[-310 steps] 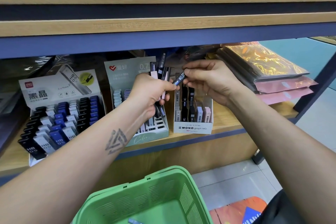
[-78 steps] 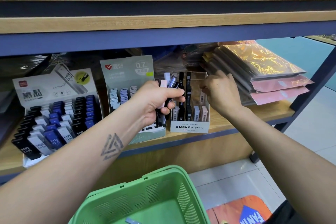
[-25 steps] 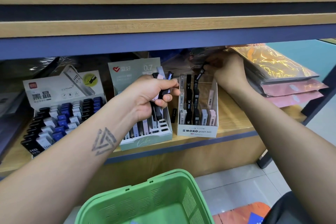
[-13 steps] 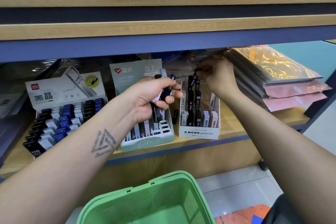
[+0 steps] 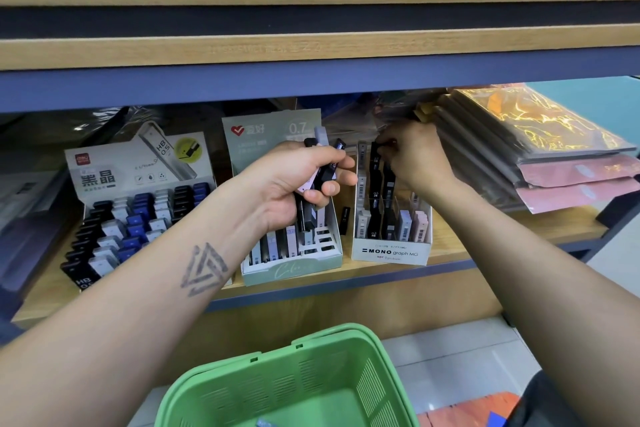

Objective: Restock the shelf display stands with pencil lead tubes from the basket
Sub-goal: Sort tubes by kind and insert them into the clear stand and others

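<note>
Green perforated plastic basket (image 5: 287, 381) at bottom centre of frame, nearest the camera. Above it, mid-frame, left hand (image 5: 294, 184) grips a bundle of slim black and pale pencil lead tubes (image 5: 317, 180), held in front of the pale green cardboard display stand (image 5: 294, 263) on the wooden shelf (image 5: 450, 246). Just right of centre, right hand (image 5: 415, 156) with curled fingers pinches a black lead tube (image 5: 375, 152) at the rear row of the white MONO cardboard display stand (image 5: 391, 253). Blue-and-black HB tube display box (image 5: 138, 163) at left.

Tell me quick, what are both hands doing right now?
Left hand: closed around a bunch of lead tubes.
Right hand: fingertips pinching a black tube at the Mono stand.
</note>
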The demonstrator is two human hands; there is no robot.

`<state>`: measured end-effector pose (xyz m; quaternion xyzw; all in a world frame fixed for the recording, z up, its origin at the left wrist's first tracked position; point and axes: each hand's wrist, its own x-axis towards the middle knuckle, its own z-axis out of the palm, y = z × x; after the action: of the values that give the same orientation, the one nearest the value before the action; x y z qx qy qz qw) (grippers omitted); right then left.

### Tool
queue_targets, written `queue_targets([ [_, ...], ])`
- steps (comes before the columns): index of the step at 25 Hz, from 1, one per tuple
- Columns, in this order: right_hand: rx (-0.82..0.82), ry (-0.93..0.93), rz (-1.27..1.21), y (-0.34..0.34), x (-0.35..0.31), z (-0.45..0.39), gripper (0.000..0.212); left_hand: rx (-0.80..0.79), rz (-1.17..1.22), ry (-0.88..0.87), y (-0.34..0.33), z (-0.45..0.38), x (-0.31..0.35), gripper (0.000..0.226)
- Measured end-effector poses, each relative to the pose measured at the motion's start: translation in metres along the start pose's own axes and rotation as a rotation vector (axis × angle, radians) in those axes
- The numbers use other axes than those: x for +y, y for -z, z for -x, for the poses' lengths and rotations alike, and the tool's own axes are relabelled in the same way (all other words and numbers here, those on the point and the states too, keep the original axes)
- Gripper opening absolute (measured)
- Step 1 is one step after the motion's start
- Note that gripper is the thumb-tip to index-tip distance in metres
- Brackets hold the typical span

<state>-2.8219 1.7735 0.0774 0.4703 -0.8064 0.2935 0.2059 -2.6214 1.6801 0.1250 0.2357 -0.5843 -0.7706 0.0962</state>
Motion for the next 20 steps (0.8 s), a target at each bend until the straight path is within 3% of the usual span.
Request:
queue_targets([
  [5, -0.058, 0.068, 0.099, -0.004, -0.001, 0.004, 0.02, 0.001, -0.025, -0.008, -0.001, 0.0, -0.004, 0.029],
  [10, 0.003, 0.03, 0.028, 0.014, -0.014, 0.005, 0.025, -0.036, -0.061, 0.0, -0.002, 0.001, -0.008, 0.02],
  [12, -0.104, -0.138, -0.359, 0.025, -0.024, 0.007, 0.019, -0.034, -0.066, 0.013, -0.002, 0.001, -0.011, 0.02],
  [14, -0.362, -0.345, -0.939, 0.038, -0.034, 0.012, 0.016, -0.024, -0.068, 0.026, -0.002, 0.001, -0.014, 0.021],
  [15, -0.477, -0.378, -1.117, 0.043, -0.037, 0.015, 0.019, -0.024, -0.064, 0.03, -0.003, 0.001, -0.015, 0.021],
  [17, -0.579, -0.352, -1.224, 0.047, -0.039, 0.02, 0.026, -0.033, -0.048, 0.039, -0.005, 0.001, -0.017, 0.022],
  [20, -0.467, -0.409, -1.255, 0.047, -0.036, 0.02, 0.021, -0.04, 0.0, 0.048, -0.006, 0.003, -0.018, 0.024],
])
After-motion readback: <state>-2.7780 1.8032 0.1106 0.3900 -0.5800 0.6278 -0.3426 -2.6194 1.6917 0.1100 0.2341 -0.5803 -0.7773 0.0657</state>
